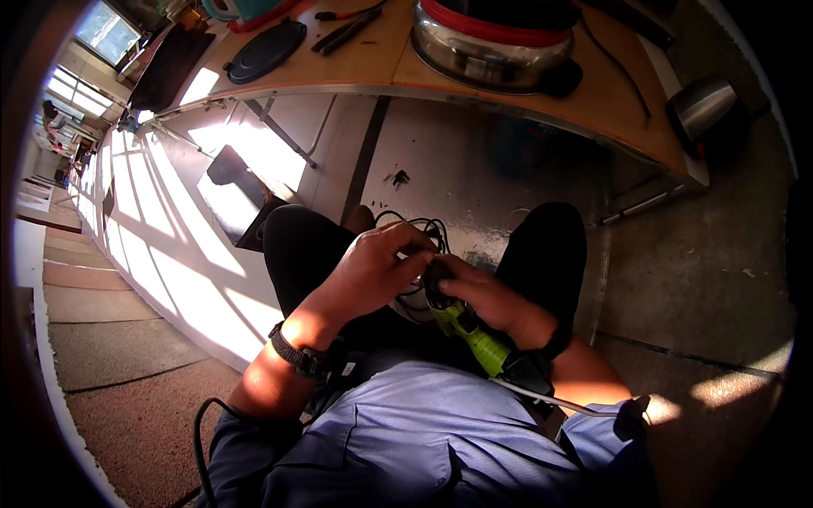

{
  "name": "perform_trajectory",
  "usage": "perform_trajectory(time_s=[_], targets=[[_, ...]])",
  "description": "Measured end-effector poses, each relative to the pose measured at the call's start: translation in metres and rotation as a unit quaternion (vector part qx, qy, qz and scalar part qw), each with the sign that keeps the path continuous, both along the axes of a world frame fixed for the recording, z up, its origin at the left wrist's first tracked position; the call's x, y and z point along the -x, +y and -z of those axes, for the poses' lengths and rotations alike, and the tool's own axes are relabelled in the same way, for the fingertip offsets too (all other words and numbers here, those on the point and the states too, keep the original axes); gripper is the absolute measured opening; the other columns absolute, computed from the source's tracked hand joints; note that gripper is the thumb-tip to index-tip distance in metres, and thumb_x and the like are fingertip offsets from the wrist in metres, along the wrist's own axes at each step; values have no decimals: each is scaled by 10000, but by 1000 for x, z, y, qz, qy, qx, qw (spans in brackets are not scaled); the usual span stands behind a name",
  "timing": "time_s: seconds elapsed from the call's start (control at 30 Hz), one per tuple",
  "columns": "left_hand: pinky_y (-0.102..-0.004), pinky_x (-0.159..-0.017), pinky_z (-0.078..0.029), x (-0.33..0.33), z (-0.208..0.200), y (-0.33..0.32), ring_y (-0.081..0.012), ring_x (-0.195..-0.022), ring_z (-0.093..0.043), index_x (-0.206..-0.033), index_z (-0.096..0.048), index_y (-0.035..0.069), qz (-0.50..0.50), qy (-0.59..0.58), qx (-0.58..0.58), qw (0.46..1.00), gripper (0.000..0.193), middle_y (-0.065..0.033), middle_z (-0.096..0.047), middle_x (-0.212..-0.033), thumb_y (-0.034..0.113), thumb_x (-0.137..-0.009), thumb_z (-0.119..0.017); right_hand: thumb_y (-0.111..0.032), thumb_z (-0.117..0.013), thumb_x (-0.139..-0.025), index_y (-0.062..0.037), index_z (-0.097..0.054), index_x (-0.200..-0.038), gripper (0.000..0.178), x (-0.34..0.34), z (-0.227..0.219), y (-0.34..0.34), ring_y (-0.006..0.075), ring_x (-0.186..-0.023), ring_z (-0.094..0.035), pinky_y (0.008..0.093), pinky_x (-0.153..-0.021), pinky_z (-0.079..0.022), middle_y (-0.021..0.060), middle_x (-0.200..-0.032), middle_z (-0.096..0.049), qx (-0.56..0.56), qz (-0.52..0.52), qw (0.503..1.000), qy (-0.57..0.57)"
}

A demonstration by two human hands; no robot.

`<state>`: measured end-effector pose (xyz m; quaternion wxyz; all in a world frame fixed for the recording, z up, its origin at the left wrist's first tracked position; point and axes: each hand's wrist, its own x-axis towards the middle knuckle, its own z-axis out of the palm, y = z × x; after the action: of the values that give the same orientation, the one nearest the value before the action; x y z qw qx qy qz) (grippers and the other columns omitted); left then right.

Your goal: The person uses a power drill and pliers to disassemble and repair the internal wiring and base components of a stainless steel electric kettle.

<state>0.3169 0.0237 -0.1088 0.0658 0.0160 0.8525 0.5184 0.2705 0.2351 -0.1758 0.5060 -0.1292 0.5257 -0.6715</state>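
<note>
A green and black hand-held power tool lies in front of my body, its black head toward my hands and its rear end toward my right forearm. My right hand is closed around the black head. My left hand meets it there with thumb and fingers pinched together; what they pinch is too small and shaded to make out. A black cable loops just beyond and below my hands. From the tool's rear end a thin grey cord or rod runs toward my right sleeve.
Ahead stands a wooden table with a steel pot, a black round lid and a plier-like tool. At its right end is a shiny metal vessel. A dark box sits on the sunlit floor beside my left knee.
</note>
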Motion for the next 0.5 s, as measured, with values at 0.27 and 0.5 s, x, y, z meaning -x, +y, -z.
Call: perform_trajectory(time_s=[0.27, 0.5], targets=[[-251, -772, -528, 2, -1, -1, -80, -868, -633, -1069, -679, -12, 15, -10, -2, 1000, 129, -57, -691, -944, 54, -961, -653, -263, -680, -961, -24, -480, -1381, 523, 1, 9, 0, 187, -1148, -574, 330, -995, -459, 94, -1244, -600, -35, -10, 987, 154], [-247, -758, -519, 6, -5, 0, -66, -852, -607, -1064, -685, -14, 5, -36, 9, 999, 138, -47, -684, -924, 77, -962, -665, -224, -756, -912, -19, -486, -1328, 537, 2, 0, 0, 170, -1109, -576, 327, -981, -467, 87, -1171, -614, -12, 26, 999, 42]])
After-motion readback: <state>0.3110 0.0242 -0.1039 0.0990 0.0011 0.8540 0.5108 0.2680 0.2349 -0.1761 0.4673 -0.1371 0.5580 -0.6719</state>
